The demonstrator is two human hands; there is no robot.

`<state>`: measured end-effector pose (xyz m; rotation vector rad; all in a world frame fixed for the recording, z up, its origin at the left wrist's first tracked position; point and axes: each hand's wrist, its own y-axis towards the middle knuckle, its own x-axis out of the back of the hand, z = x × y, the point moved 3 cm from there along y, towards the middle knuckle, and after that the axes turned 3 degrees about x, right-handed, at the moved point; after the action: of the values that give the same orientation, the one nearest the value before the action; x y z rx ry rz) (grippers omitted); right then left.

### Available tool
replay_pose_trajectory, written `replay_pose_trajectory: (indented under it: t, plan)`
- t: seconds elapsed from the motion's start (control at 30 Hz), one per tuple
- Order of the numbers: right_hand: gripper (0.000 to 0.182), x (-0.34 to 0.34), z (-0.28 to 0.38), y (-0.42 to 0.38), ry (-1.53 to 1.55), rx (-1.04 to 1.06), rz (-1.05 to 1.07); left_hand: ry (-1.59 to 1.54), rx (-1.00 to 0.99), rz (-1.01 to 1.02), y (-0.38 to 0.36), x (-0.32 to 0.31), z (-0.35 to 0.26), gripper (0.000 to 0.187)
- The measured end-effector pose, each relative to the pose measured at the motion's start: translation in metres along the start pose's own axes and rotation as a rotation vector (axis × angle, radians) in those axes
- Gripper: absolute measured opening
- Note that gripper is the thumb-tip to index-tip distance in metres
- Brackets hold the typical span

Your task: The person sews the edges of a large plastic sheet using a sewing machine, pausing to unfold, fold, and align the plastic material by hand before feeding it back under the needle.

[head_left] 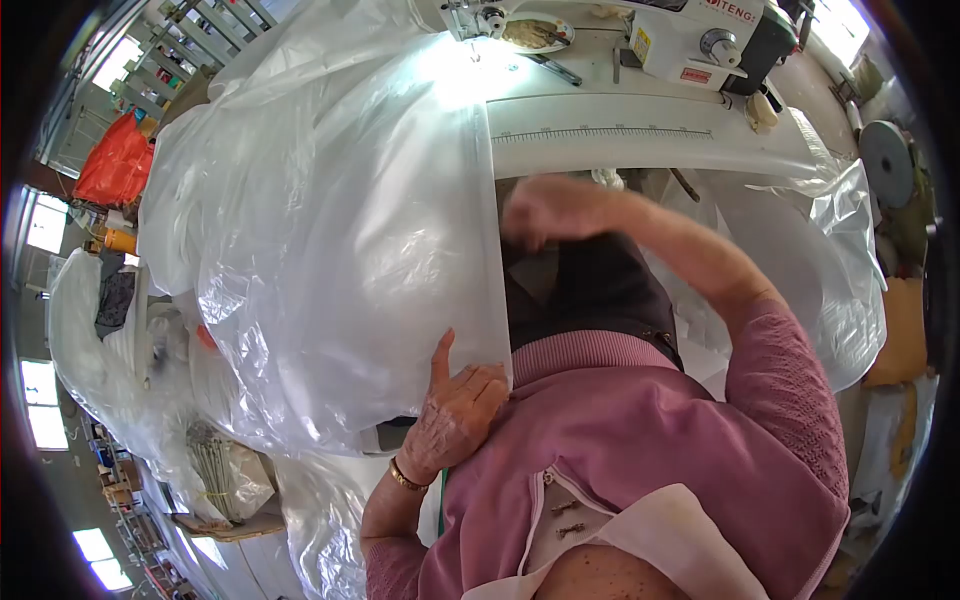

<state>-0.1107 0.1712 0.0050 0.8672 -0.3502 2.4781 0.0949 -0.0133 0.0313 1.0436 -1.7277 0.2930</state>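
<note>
A large sheet of clear plastic (370,220) spreads over the left of the sewing table, its straight right edge running from the lit needle area (475,50) down to my body. My left hand (463,410) rests on the near corner of that edge, thumb stretched out and the other fingers bent over the plastic. My right hand (540,212) is blurred by motion, just right of the sheet's edge and below the table front, above my dark trousers. Its fingers look curled, but what they hold, if anything, is not visible.
The white sewing machine (690,45) stands at the back right. A small dish (538,33) and a dark tool (553,69) lie beside its needle. A ruler scale (610,131) runs along the table. More plastic (850,270) hangs at right; a red bag (115,160) sits far left.
</note>
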Motion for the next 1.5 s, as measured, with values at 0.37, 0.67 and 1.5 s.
replay_pose_trajectory:
  t: [0.37,0.67,1.5]
  plan:
    - [0.038,0.088,-0.048,0.055,-0.716,0.142,-0.665,-0.149,0.049,0.11,0.004,-0.035,0.038,0.012]
    - [0.056,0.091,-0.056,0.056,-0.73,0.118,-0.592,-0.086,0.042,0.085,0.036,-0.026,0.062,0.007]
    - [0.037,0.099,-0.055,0.053,-0.619,-0.016,-0.454,0.343,-0.062,-0.143,0.215,0.002,0.131,0.008]
